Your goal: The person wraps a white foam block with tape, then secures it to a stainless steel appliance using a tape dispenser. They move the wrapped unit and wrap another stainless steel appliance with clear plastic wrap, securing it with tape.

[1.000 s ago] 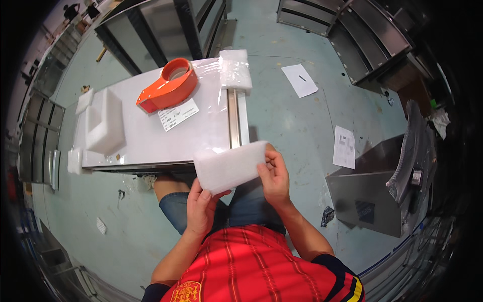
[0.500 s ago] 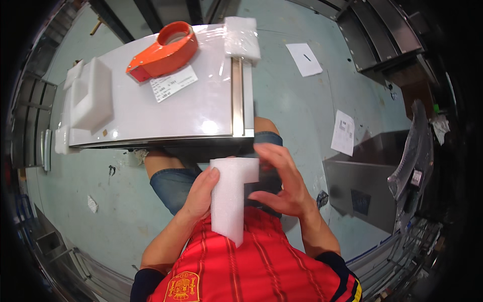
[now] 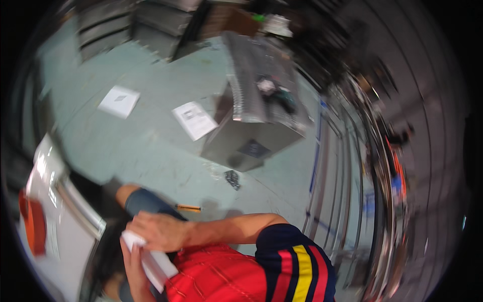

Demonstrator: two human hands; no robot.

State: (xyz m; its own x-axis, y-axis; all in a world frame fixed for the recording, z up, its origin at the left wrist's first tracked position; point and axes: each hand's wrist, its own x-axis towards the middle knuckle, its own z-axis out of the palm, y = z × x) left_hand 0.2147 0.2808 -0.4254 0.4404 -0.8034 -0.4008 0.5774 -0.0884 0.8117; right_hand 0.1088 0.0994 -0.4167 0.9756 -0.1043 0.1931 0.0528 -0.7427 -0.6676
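A white foam piece (image 3: pixel 158 268) is held between my two hands, close in front of my red shirt. My left hand (image 3: pixel 134 269) grips its near-left side, fingers pointing up along it. Across the foam's upper end lies my right hand (image 3: pixel 157 230), its fingers bent over the edge and slightly smeared by motion. Part of the foam is hidden under this hand. Left of my hands is a white-topped, metal-edged cabinet (image 3: pixel 64 251), with an orange tape dispenser (image 3: pixel 33 224) on it.
On the floor ahead lie two paper sheets (image 3: pixel 119 101) and a crumpled dark wrapper (image 3: pixel 232 179). A grey metal box (image 3: pixel 239 143) carries clear plastic wrap (image 3: pixel 251 75). Near my knee is an orange-and-black stick-like object (image 3: pixel 188 208). Metal racks (image 3: pixel 352 151) line the right.
My view has swung right, so the cabinet and dispenser now sit at the far left. My right hand, earlier open beside the foam, has closed over its upper end. The foam is tilted.
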